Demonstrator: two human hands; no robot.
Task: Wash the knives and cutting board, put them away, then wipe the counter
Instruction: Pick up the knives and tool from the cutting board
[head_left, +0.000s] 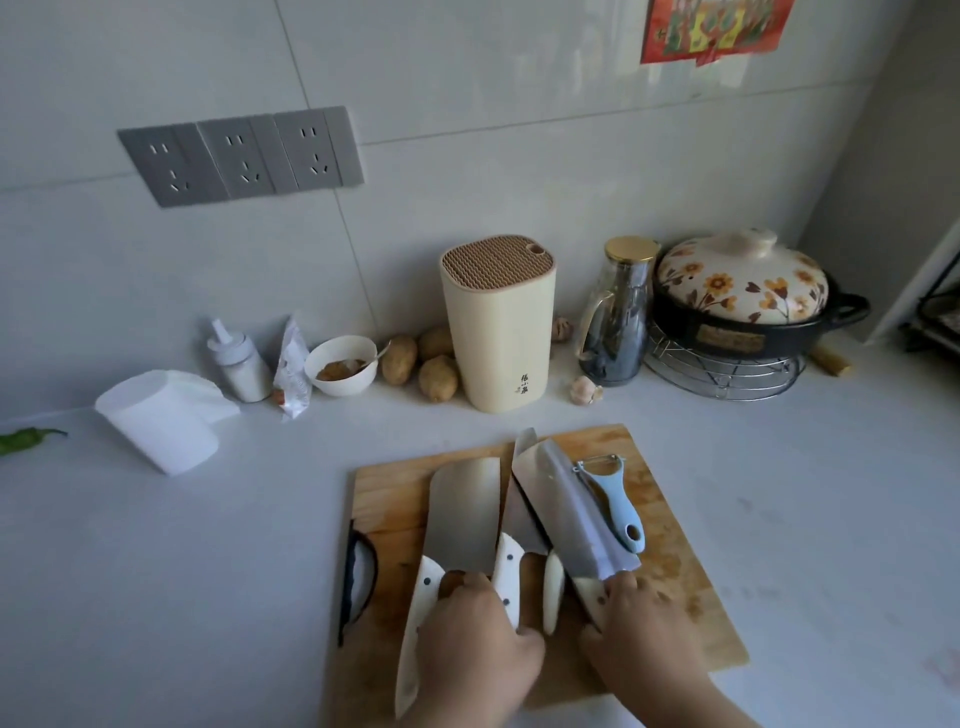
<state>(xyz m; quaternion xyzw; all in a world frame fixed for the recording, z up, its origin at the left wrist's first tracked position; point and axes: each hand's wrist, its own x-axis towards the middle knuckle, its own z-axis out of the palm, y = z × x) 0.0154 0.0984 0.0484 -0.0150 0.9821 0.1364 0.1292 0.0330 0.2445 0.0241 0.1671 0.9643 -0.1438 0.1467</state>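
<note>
Knives (467, 512) lie on the board (670, 525) on the counter (182, 571); I see my left hand (475, 642) curled round two white handles, my right hand (641, 631) gripping a third.

I stand at a white counter (156, 597) in a kitchen. The wall (467, 130) in front of me has big pale grey tiles. Three grey plug sockets (241, 156) sit in a row on it. A bright red and green picture (714, 28) is stuck up high on the right. The light is soft and dim.
</note>
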